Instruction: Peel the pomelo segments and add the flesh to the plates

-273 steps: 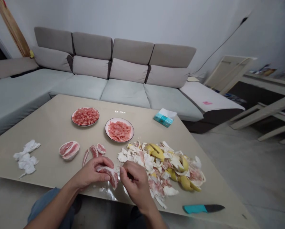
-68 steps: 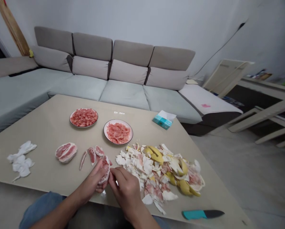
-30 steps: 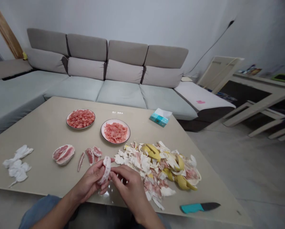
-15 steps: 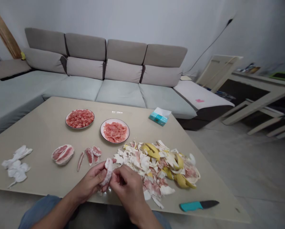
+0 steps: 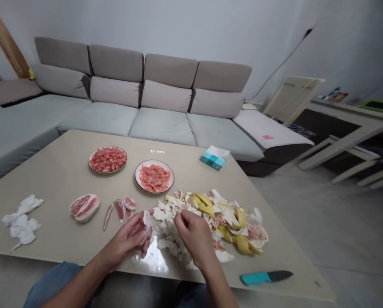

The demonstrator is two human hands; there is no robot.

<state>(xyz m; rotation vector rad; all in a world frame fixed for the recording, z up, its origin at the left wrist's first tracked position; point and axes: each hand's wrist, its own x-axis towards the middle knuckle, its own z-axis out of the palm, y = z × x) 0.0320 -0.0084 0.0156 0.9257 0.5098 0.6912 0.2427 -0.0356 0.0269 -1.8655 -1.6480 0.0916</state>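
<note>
My left hand is closed around a pomelo segment, its white membrane and pink flesh showing between thumb and fingers. Over the heap of pomelo peel and white pith, my right hand is pinched, and whatever its fingertips hold is hidden. Several loose pomelo segments lie beyond my left hand. To their left rests a larger partly peeled pomelo piece. Two plates of pink pulp stand farther back: a fuller plate on the left and a second plate nearer the middle.
A knife with a turquoise handle lies near the table's front right edge. Crumpled tissues are at the far left, and a tissue box stands at the back right. A sofa runs behind the table.
My right hand has moved right, away from the pomelo segment and over the peel heap. My left hand keeps hold of the segment, which now shows more pink flesh.
</note>
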